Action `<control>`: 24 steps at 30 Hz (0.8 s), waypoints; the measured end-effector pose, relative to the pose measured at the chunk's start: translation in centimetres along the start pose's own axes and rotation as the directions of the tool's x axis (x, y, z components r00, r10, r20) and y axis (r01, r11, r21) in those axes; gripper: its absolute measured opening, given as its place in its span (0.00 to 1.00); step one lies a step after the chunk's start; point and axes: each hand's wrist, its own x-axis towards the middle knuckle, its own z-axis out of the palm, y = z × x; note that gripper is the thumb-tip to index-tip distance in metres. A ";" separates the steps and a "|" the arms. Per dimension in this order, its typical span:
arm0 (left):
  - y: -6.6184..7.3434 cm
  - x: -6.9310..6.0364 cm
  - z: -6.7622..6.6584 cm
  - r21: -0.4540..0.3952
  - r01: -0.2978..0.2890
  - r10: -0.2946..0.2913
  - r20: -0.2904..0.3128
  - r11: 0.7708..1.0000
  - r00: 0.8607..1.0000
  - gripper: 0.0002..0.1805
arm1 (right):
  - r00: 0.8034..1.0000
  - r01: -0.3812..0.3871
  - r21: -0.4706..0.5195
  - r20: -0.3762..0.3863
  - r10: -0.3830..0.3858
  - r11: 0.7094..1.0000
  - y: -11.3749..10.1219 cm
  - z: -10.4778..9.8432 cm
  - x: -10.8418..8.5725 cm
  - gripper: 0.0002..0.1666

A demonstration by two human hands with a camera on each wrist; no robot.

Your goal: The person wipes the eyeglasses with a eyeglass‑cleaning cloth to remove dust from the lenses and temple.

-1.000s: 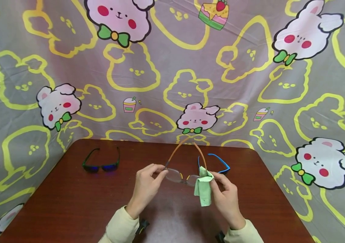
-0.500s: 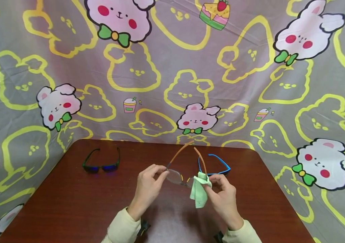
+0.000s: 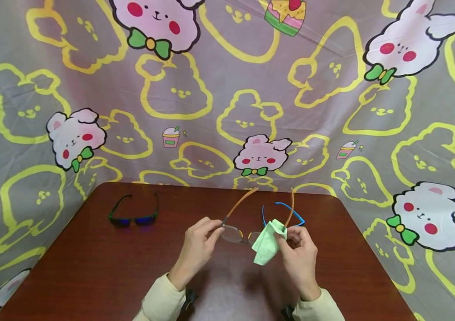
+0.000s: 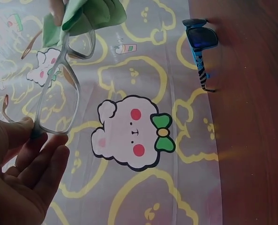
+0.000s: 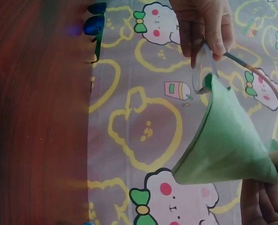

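Observation:
In the head view, a pair of eyeglasses (image 3: 232, 233) with a clear frame and orange-brown temples is held up above the table. My left hand (image 3: 200, 245) pinches its left corner near the hinge with thumb and fingers. A light green cloth (image 3: 268, 245) hangs over the right side and covers most of that lens. My right hand (image 3: 301, 258) pinches the cloth by the right hinge and temple. The left wrist view shows the clear frame (image 4: 49, 83) edge-on. From the right wrist, the cloth (image 5: 223, 140) drapes between both hands and hides part of the frame.
Sunglasses with dark blue lenses (image 3: 144, 221) lie on the left of the brown table (image 3: 91, 267). Blue-framed glasses (image 3: 297, 217) lie behind my right hand, partly hidden by it and the cloth. A patterned curtain (image 3: 195, 125) encloses the table's back and sides.
The right temple has swung outward to the right, spreading the temples apart. My right hand and the cloth have shifted slightly right and up. My left hand stays nearly still.

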 end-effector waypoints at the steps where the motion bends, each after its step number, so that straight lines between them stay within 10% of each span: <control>1: -0.1 -0.1 0.1 0.008 -0.006 0.006 0.001 1.000 1.000 0.09 | 1.000 -0.013 0.001 -0.005 0.013 1.000 0.0 0.0 0.1 0.12; 14: -0.4 -0.3 -0.1 0.063 -0.033 0.032 0.023 0.997 0.999 0.07 | 0.996 -0.066 0.003 -0.065 0.066 0.998 4.0 -0.4 1.4 0.14; 24: -0.7 -0.1 -0.4 0.059 -0.082 0.077 0.072 0.995 0.994 0.05 | 0.992 -0.086 0.033 -0.090 0.088 0.996 0.5 -0.8 1.6 0.12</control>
